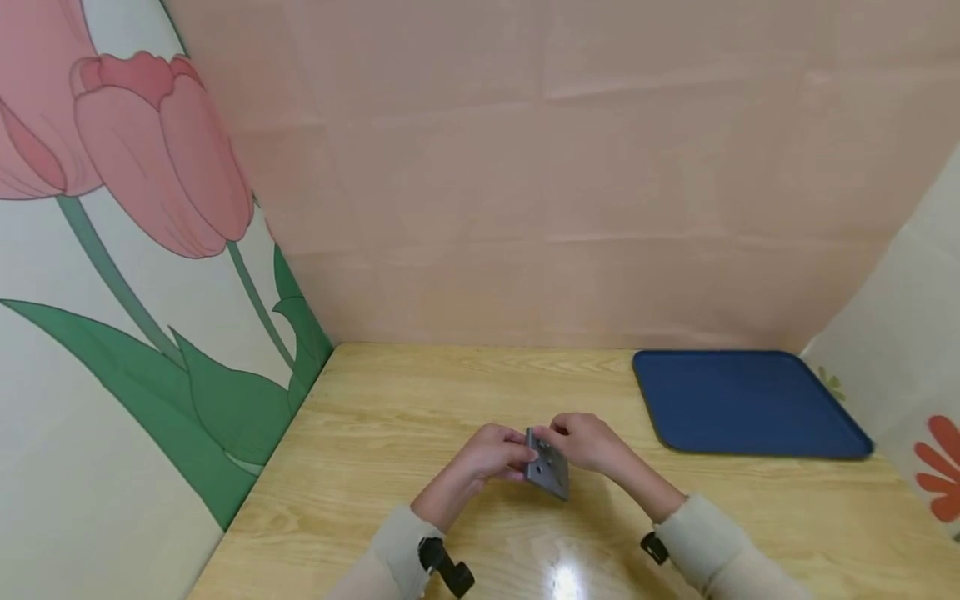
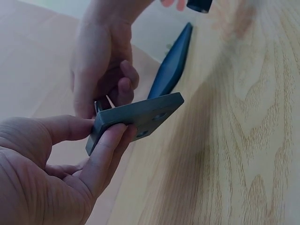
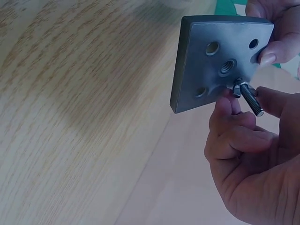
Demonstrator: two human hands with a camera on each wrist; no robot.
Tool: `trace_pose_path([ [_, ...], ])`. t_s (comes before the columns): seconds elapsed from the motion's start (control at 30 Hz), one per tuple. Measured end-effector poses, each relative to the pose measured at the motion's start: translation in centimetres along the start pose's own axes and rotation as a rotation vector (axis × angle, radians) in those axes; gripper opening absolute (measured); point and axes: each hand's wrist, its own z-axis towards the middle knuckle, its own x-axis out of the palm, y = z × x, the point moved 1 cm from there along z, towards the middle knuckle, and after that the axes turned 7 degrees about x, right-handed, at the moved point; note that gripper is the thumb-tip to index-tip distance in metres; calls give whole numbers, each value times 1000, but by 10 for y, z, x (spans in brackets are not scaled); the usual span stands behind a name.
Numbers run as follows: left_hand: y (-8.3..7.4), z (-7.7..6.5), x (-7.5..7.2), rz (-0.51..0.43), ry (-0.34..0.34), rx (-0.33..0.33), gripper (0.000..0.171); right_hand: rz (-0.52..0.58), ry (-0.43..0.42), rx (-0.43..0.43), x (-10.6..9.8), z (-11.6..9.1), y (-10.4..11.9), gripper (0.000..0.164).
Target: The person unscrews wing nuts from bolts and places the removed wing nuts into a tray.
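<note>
Bolt at the plate, not yet threaded in

Above the worktop (image 1: 360, 433), the left hand (image 1: 491, 454) pinches the grey metal plate (image 3: 220, 61) by its edge; the right hand (image 3: 248, 154) pinches a bolt (image 3: 249, 97) whose head sits beside the threaded centre hole, all holes unfilled

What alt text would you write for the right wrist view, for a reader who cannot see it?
A right hand holds a threaded bolt at a hole in a grey metal plate with several holes. Fingers of the left hand grip the plate's far edge, above a light wooden table.
</note>
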Motion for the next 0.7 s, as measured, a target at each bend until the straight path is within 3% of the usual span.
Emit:
trace_pose_path([
  [0.33, 3, 2, -1, -9, -9, -2, 24, -21, 54, 5, 0, -1, 1, 28],
  [0.53, 5, 2, -1, -11, -13, 2, 25, 4, 44, -51, 0, 0, -1, 16],
  [0.7, 3, 3, -2, -6, -11, -7, 25, 7, 25, -111, 0, 3, -2, 15],
])
